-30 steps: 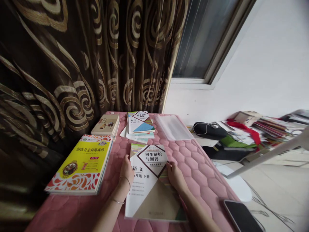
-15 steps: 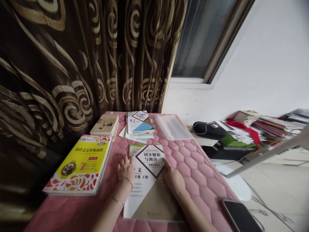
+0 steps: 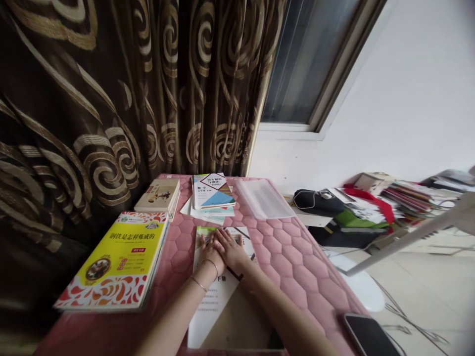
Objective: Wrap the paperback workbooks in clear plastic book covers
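A workbook (image 3: 222, 319) with a white and tan cover lies flat on the pink quilted table cover (image 3: 308, 277), in front of me. Both hands rest on the upper part of its cover, side by side and touching. My left hand (image 3: 212, 253) lies with its fingers stretched out, partly under the other hand, with bracelets on its wrist. My right hand (image 3: 230, 251) lies flat with fingers extended, overlapping the left one. Part of the workbook's title is hidden beneath the hands.
Left stand a stack topped by a yellow book (image 3: 124, 247) and a beige book (image 3: 158, 194). Further back lie a blue and white workbook (image 3: 211, 190) and a clear plastic sleeve (image 3: 264, 199). A phone (image 3: 369, 333) sits at the right edge, near a lamp's pole (image 3: 401, 237).
My two hands have come together from the workbook's left and right edges onto the upper middle of its cover. The view has shifted slightly.
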Demonstrator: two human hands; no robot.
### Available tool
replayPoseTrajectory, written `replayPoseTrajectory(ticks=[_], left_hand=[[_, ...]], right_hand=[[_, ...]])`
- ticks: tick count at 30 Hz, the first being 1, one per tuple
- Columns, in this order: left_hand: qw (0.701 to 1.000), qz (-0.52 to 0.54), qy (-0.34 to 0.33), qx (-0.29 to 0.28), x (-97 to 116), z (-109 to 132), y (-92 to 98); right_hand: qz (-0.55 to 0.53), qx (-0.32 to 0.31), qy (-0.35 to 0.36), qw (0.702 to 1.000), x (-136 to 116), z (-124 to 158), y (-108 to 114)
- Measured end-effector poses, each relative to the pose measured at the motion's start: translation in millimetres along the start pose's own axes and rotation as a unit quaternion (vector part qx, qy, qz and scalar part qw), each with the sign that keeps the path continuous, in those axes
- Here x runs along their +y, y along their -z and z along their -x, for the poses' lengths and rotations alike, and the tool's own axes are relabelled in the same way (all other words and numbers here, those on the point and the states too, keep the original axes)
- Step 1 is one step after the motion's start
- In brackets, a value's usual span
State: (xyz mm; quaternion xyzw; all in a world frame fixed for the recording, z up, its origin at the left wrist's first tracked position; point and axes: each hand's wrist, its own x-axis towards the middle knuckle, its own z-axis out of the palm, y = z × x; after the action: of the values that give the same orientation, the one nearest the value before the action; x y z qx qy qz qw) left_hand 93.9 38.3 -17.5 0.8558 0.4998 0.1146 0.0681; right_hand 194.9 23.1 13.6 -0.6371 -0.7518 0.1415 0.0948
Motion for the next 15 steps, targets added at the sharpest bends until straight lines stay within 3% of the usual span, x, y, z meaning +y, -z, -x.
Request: replayPoseTrajectory(ticks=[9,15], left_hand=[[0.994,-0.048,0.098,0.008,-24.9,1.9,16.9],[0.989,-0.077,0.124,0.009,-43.5,5.1,18.0]], right_hand=[[0.039,0.053,-0.108,0.992,30.5,-2.0,-13.6],[0.052,0.063,-0.178,0.981,39.2,-1.7,-15.4]])
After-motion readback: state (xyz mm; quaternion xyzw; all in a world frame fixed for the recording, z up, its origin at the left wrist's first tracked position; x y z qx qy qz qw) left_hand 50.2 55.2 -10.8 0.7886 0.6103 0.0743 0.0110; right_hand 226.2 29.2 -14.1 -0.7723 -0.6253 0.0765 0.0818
